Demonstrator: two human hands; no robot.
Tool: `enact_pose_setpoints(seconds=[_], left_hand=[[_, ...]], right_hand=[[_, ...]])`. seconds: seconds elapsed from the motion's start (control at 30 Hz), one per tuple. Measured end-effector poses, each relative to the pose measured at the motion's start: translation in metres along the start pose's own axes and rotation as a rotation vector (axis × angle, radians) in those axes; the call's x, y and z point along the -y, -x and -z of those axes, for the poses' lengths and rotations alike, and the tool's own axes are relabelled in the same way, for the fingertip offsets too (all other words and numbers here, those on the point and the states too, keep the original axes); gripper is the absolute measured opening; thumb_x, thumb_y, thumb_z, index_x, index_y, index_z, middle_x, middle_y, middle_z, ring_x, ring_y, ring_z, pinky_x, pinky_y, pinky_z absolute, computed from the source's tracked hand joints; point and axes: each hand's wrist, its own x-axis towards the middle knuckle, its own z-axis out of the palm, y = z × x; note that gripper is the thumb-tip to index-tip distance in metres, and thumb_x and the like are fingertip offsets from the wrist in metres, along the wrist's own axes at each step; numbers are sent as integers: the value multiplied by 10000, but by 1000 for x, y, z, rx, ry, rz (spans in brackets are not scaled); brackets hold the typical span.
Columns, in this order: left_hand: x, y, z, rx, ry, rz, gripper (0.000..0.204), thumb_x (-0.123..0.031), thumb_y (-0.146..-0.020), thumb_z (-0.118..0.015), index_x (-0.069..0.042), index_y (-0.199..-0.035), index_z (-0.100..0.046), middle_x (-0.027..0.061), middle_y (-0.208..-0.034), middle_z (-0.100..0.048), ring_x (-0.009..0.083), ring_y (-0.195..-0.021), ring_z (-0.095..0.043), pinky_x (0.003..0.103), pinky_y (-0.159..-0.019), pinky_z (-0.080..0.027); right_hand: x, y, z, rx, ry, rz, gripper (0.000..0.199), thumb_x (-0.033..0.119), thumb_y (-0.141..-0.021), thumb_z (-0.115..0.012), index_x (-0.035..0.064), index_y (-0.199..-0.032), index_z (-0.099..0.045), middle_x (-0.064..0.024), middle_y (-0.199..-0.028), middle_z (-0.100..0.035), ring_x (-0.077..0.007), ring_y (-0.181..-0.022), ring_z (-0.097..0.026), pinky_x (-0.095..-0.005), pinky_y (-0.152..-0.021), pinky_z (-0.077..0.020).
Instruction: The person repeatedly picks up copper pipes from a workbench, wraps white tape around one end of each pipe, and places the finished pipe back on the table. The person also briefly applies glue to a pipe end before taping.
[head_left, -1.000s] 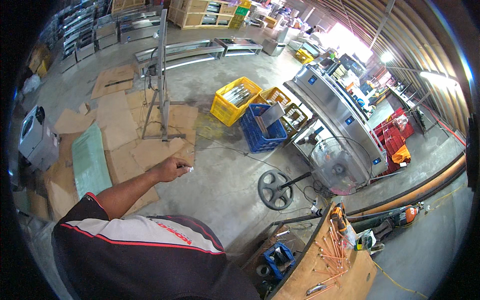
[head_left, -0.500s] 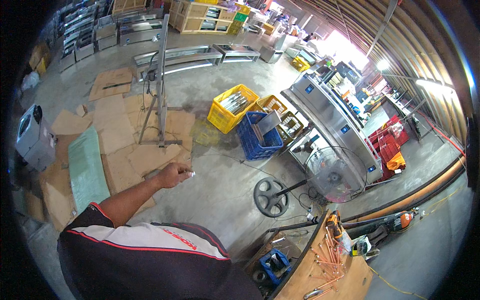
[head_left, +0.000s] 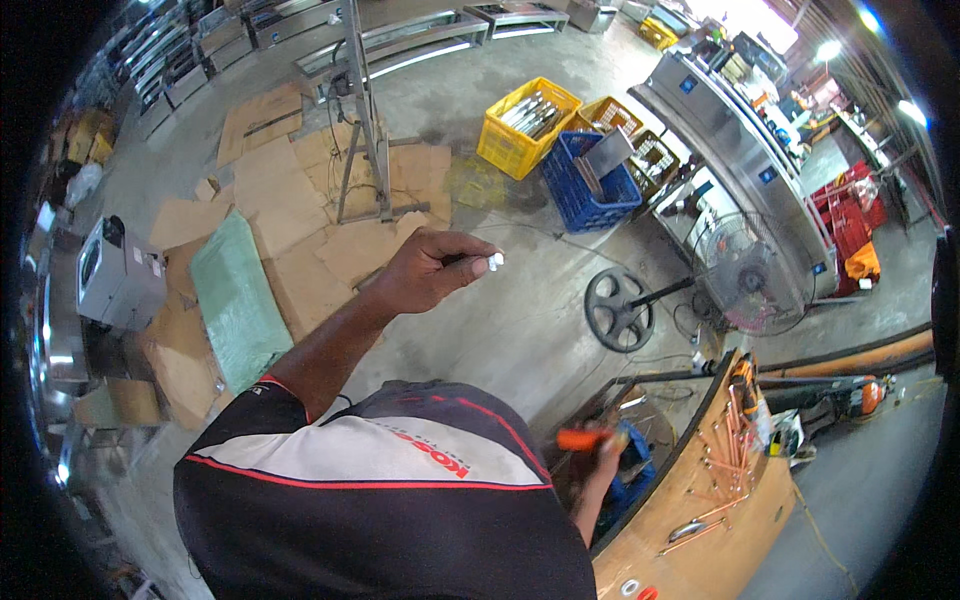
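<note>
My left hand (head_left: pixel 430 272) is raised out in front over the floor, thumb and fingertips pinched on a small white-and-silver piece (head_left: pixel 495 261) too small to name. Lower right, my right hand (head_left: pixel 603 464) is closed round a bright orange object (head_left: pixel 582 439), smeared by motion, so its kind does not show. That hand is just left of a wooden tabletop (head_left: pixel 645 540), above a blue container (head_left: pixel 640 462) beneath the table's edge. Thin copper tubes (head_left: pixel 735 440) lie scattered across the tabletop, with a white ring (head_left: pixel 629 587) at its near end.
A floor fan (head_left: pixel 750 270) with a round black base (head_left: pixel 620 310) stands ahead right, beside a long steel unit (head_left: pixel 745 140). Yellow (head_left: pixel 500 145) and blue crates (head_left: pixel 585 200) stand beyond. Flattened cardboard (head_left: pixel 270 200) and a green wrapped panel (head_left: pixel 235 300) cover floor at left.
The view has turned downward and to the left. My left hand has come up, still pinching the small piece. My right hand has come into sight with the orange object.
</note>
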Motion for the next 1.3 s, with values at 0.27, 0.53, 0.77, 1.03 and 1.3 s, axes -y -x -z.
enact_pose_setpoints(seconds=[0.27,0.53,0.77,1.03,1.3], left_hand=[[-14,-5,-16,102,-300,-454,208,-87,-876,-715,-34,-1076,-730,77,-779,-706,135,-652,-639,275,-580,-476],[-27,14,-13,150,-366,-426,247,-80,-824,-727,-36,-1067,-738,105,-772,-704,197,-635,-672,306,-586,-506],[-26,10,-13,164,-388,-422,226,-86,-826,-735,-17,-1041,-741,115,-785,-714,190,-662,-693,299,-594,-516],[-18,7,-18,172,-318,-383,195,-87,-833,-733,-9,-1011,-744,116,-843,-736,191,-729,-713,292,-651,-538],[-16,6,-22,176,-295,-367,183,-87,-840,-727,-6,-1002,-746,121,-852,-736,185,-726,-706,295,-641,-530]], right_hand=[[135,-29,-231,551,1041,629,449,422,-698,-799,33,-772,-589,-108,-633,-558,-280,-573,-598,-379,-555,-477],[154,-30,-272,502,1367,767,384,363,-650,-776,50,-644,-554,-122,-518,-512,-355,-498,-557,-404,-494,-444],[150,-25,-270,469,1358,726,373,354,-660,-776,54,-647,-556,-123,-507,-508,-349,-494,-563,-410,-503,-454],[148,-25,-267,468,1367,667,378,358,-681,-771,48,-649,-557,-126,-504,-503,-335,-491,-572,-411,-508,-457],[154,-23,-267,472,1392,639,383,363,-687,-770,45,-650,-559,-128,-516,-516,-338,-501,-584,-413,-510,-459]])
